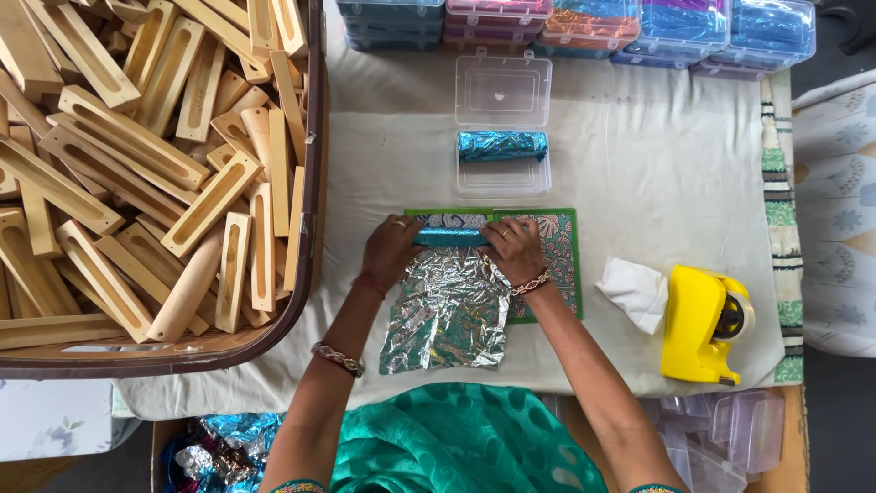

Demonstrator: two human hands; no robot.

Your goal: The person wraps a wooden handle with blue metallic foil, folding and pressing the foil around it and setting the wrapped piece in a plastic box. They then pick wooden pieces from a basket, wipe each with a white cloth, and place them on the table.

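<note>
Wooden boxes [137, 164] heaped in basket [315, 183], left of frame. Yellow tape dispenser [703, 324] and white tissue [636, 290], right. Stacked foil-filled cases [584, 26], top edge.

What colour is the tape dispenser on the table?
The tape dispenser is bright yellow; the head view shows it.

A table under a cream cloth [639, 164] carries a green patterned mat [561, 260], an open clear box [503, 173], a yellow tape dispenser [703, 324] (white tissue [634, 290] beside it) and a tray of wooden holders [315, 183].
</note>
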